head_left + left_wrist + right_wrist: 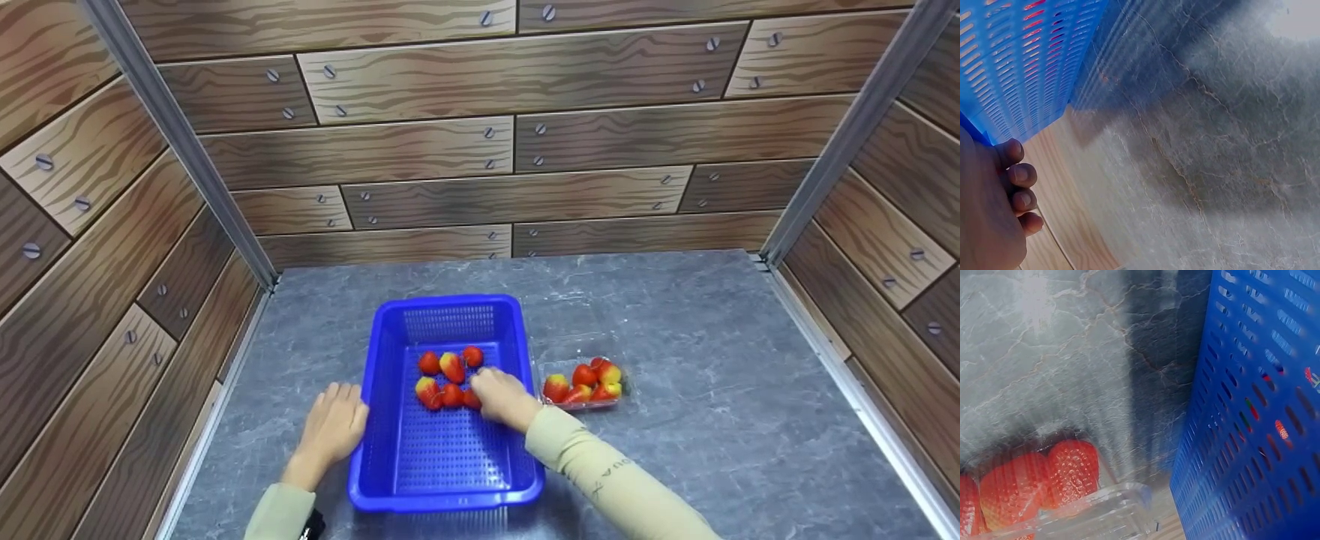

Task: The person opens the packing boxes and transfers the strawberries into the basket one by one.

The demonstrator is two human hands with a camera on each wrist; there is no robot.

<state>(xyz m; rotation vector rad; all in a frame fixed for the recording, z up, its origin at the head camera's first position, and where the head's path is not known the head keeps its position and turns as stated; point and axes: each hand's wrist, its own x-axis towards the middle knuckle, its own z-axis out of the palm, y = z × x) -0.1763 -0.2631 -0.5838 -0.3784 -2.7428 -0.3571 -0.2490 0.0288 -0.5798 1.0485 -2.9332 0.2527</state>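
Observation:
A blue plastic basket [445,501] with slotted walls stands on the table, several red-and-yellow strawberries [452,367] lying on its floor. At its left rim my left hand [330,424] grips the edge; the left wrist view shows its curled fingers [1022,175] against the outside of the basket [1033,62]. My right hand [502,394] reaches over the right rim into the basket, fingertips down around a strawberry [471,398] that they partly hide. To the right of the basket, a clear plastic box [592,406] holds several more strawberries [1072,472].
Under everything is a grey marble-patterned tabletop [720,420]. Wood-print panels [420,82] wall it in at the back and both sides, with metal rails [817,127] at the corners. The clear box's transparent lid [566,315] lies open behind it.

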